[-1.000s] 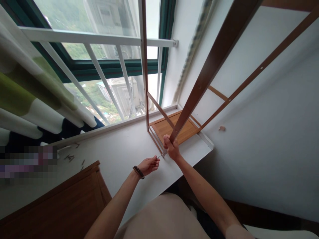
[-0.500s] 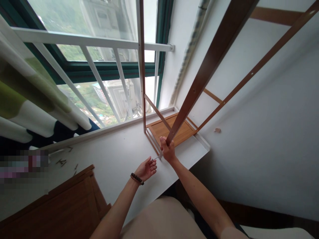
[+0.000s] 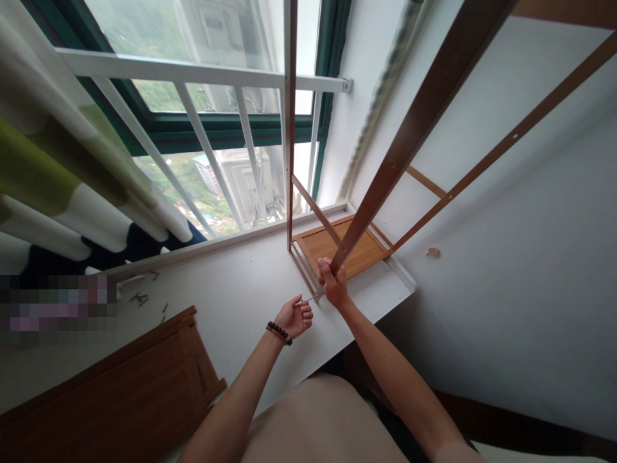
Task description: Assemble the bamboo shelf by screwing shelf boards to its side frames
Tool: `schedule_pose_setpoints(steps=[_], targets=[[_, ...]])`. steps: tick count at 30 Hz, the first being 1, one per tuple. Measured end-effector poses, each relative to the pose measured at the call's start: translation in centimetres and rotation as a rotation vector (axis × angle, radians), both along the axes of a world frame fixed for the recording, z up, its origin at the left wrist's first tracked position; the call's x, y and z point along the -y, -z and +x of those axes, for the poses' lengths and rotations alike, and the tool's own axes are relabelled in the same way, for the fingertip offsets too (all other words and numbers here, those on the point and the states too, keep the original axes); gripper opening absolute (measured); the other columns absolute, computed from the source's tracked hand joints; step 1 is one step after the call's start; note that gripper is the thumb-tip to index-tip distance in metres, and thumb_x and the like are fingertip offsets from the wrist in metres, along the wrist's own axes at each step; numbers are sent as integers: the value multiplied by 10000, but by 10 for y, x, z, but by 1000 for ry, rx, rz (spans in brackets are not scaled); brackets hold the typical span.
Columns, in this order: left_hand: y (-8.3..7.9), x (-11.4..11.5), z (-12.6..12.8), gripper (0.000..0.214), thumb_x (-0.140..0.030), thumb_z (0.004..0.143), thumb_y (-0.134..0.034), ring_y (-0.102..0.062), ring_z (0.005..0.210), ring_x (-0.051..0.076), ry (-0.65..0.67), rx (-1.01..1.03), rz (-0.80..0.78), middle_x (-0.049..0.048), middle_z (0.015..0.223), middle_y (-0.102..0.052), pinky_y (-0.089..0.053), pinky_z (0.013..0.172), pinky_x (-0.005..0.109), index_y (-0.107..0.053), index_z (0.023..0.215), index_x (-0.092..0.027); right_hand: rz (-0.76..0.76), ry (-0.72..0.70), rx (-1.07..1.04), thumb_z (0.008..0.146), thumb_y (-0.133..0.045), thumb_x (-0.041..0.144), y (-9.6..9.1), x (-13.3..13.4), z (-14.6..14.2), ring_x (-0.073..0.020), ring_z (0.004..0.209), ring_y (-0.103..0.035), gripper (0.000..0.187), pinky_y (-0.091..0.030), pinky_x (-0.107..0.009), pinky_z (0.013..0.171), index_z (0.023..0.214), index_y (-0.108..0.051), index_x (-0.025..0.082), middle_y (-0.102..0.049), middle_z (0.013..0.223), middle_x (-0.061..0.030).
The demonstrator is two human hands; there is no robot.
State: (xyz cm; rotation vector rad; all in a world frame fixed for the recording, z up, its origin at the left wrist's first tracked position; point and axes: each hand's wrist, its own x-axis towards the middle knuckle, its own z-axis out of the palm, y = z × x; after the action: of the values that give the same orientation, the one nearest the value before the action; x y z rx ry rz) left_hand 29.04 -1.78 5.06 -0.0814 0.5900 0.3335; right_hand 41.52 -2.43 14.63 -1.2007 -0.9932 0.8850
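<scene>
A tall brown wooden shelf frame stands on the white ledge, with a wooden shelf panel [image 3: 364,247] low between its legs. My right hand [image 3: 335,286] is wrapped round the lower end of the nearest wooden post [image 3: 380,183]. Just left of it, my left hand [image 3: 296,315], with a dark bead bracelet at the wrist, pinches a thin metal hex key [image 3: 313,298]. The key's far end meets the foot of that post; the fastener itself is too small to make out. A thin crossbar [image 3: 315,209] joins this post to the one at the back left.
A brown wooden panel [image 3: 116,373] lies at the lower left of the white ledge [image 3: 231,283]. Several small metal parts [image 3: 139,298] are scattered behind it. White railing bars [image 3: 222,186] and a curtain [image 3: 91,186] line the window; a white wall [image 3: 520,257] rises at right.
The whole scene has shifted slightly right in view as the camera turned. The fingers of my left hand have curled in more around the hex key. My right hand keeps its grip on the post.
</scene>
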Motion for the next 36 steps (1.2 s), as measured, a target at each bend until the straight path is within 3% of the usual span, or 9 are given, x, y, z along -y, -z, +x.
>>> schedule_pose_setpoints(steps=[6,14,22,36], targets=[[1,-2,1,355,-227,829,-447,-294,336,58,-3,84,-102,-73,419,-260,-201,321,160,-258,530,-193,20,18,7,810,-457,463,2,-1,0,-35,370,-220,434,-178,-197,371,522,-275,195,-242,397,84],[-1,10,14,364,-149,814,-407,-283,333,54,-212,49,-159,-78,406,-277,-296,391,208,-208,513,-202,-2,6,32,799,-452,502,2,0,0,-45,383,-236,443,-185,-200,368,528,-272,201,-238,405,78],[4,15,17,369,-160,789,-427,-286,344,68,-256,54,-100,-77,390,-266,-308,436,244,-202,500,-201,11,25,23,797,-453,505,2,-1,-1,-42,384,-236,454,-190,-199,372,510,-284,196,-255,407,76],[2,11,10,342,-137,751,-449,-266,313,68,-120,-26,-79,-87,361,-271,-262,399,229,-220,506,-208,10,10,45,794,-452,501,1,2,1,-44,385,-252,423,-210,-194,380,545,-296,198,-264,421,80]])
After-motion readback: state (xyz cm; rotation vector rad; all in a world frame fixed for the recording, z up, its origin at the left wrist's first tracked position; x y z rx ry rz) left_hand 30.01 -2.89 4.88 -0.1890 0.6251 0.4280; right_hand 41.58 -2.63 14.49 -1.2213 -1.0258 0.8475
